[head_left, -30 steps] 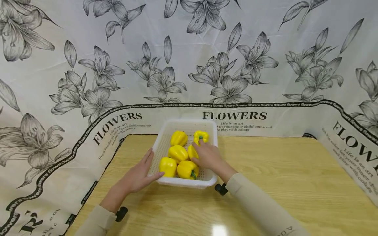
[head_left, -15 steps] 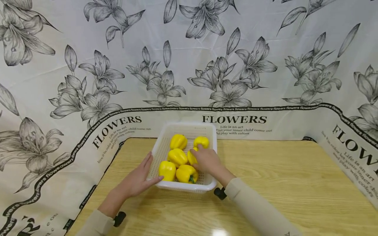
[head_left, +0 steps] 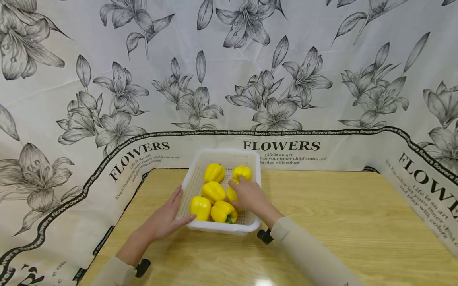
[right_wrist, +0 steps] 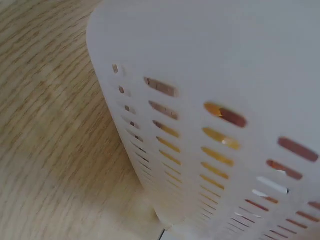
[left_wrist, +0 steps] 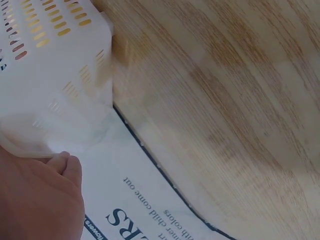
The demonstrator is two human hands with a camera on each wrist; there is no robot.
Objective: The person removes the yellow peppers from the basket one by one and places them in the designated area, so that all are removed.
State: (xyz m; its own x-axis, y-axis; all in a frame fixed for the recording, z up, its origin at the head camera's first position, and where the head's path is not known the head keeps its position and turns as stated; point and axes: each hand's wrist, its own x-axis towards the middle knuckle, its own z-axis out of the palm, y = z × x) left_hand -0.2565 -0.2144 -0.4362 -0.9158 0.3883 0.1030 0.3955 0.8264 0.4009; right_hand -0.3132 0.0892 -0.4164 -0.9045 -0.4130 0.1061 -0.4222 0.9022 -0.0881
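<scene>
Several yellow bell peppers [head_left: 214,192] lie in a white perforated plastic basket [head_left: 232,227] on the table. My left hand [head_left: 161,219] holds the basket at its left front corner, thumb over the rim and fingers along the outer left wall. Inside the basket, my right hand [head_left: 252,195] has its fingers and thumb about the right-middle bell pepper [head_left: 231,194], which it partly covers. Just beyond its fingers sits the back-right bell pepper [head_left: 242,172], touched or nearly touched by a finger. The right wrist view shows mostly the basket wall [right_wrist: 200,60], with yellow through the slots.
The wooden table [head_left: 322,222] extends to the right of the basket and in front of it. A white cloth [head_left: 286,147] with printed flowers and lettering hangs behind and at both sides. Black wrist mounts [head_left: 264,236] sit below the wrists.
The back-right bell pepper has turned, so its green stem no longer shows. My right hand has shifted slightly at the right-middle pepper. My left hand keeps its place on the basket.
</scene>
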